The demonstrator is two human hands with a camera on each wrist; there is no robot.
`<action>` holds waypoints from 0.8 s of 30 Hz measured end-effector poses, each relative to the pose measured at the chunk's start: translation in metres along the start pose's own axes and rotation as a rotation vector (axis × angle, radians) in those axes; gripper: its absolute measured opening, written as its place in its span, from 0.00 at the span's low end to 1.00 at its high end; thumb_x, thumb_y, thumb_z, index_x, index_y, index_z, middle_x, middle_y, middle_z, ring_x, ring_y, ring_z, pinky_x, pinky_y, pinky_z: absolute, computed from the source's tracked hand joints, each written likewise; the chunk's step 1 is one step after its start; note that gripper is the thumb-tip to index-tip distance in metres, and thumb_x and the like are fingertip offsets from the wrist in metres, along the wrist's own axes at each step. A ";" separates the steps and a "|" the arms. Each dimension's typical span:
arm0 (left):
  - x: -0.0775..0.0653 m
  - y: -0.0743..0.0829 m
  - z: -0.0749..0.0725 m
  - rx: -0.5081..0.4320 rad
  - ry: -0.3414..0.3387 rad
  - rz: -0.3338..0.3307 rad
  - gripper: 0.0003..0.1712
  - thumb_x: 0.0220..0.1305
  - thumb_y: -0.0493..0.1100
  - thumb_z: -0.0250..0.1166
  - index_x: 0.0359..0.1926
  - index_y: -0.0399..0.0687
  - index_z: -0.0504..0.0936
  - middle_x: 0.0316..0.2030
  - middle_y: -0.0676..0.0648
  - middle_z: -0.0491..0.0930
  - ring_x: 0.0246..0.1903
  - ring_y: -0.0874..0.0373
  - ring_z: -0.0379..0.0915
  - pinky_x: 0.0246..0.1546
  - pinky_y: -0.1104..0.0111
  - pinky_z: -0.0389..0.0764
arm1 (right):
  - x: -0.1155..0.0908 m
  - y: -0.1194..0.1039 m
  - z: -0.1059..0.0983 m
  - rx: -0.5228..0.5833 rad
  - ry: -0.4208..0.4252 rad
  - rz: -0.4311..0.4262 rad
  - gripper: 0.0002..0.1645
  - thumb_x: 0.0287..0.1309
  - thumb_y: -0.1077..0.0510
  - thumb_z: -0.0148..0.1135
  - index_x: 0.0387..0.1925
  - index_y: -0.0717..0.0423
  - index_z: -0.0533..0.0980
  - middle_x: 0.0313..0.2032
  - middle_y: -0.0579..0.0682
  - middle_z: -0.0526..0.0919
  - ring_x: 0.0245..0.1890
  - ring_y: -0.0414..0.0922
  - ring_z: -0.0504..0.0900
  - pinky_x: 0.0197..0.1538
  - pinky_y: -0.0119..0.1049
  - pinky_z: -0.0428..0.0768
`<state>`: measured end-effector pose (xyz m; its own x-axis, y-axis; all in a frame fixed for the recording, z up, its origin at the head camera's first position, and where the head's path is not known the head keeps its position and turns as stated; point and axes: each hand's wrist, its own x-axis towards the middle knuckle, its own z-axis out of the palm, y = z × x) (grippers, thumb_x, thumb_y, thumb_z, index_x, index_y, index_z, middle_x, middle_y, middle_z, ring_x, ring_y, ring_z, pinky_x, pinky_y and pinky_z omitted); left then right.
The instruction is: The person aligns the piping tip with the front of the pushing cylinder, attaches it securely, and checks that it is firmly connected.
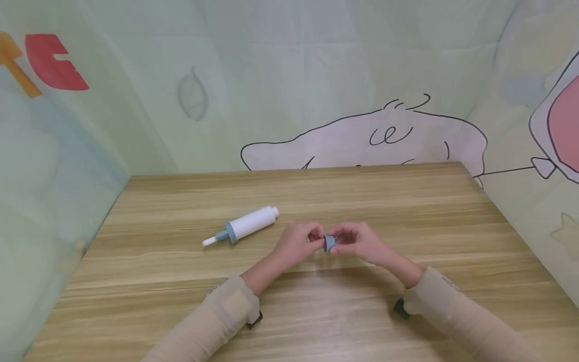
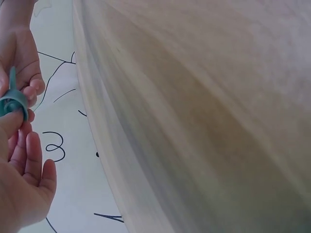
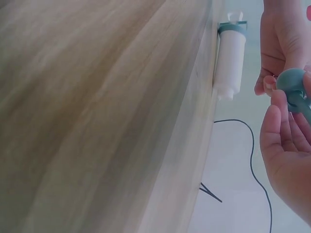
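Observation:
A small blue-grey cup-shaped piece [image 1: 329, 243] is held between the two hands, just above the table. In the left wrist view, the cup [image 2: 14, 103] shows a hollow round rim and a thin stem. The left hand [image 1: 299, 242] pinches its rim, with a digit reaching into the hollow. From the other side the right hand [image 1: 359, 243] grips it by thumb and fingers. The right wrist view shows its rounded dome [image 3: 291, 80] and stem, partly hidden by fingers. Left of the hands lies a white syringe-like cylinder [image 1: 253, 223] with a blue-grey collar and narrow white-tipped rod.
The wood-grain table [image 1: 181, 311] runs under both forearms. A printed cloth backdrop [image 1: 280, 90] hangs behind the table's far edge and along its sides. Each sleeved wrist carries a small dark device [image 1: 400, 308].

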<state>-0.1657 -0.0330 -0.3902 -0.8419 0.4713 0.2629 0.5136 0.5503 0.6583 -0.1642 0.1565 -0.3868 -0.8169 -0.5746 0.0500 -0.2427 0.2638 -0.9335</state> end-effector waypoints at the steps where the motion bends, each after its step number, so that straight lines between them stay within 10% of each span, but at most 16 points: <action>1: 0.000 0.000 0.000 0.004 -0.001 -0.004 0.05 0.51 0.39 0.64 0.24 0.45 0.76 0.21 0.51 0.79 0.22 0.66 0.73 0.24 0.82 0.72 | 0.000 -0.001 0.000 -0.006 0.005 -0.001 0.19 0.46 0.62 0.64 0.41 0.66 0.74 0.37 0.61 0.79 0.31 0.37 0.77 0.34 0.29 0.78; 24: -0.005 -0.008 -0.009 0.132 -0.062 -0.024 0.09 0.52 0.50 0.64 0.25 0.52 0.75 0.22 0.57 0.77 0.23 0.69 0.69 0.26 0.80 0.70 | 0.000 0.003 0.000 -0.042 0.023 -0.024 0.17 0.43 0.62 0.66 0.38 0.64 0.76 0.31 0.56 0.79 0.23 0.35 0.71 0.25 0.26 0.70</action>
<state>-0.1672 -0.0458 -0.3903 -0.8446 0.4963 0.2011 0.5139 0.6457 0.5647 -0.1644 0.1573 -0.3898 -0.8222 -0.5635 0.0804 -0.2836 0.2831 -0.9162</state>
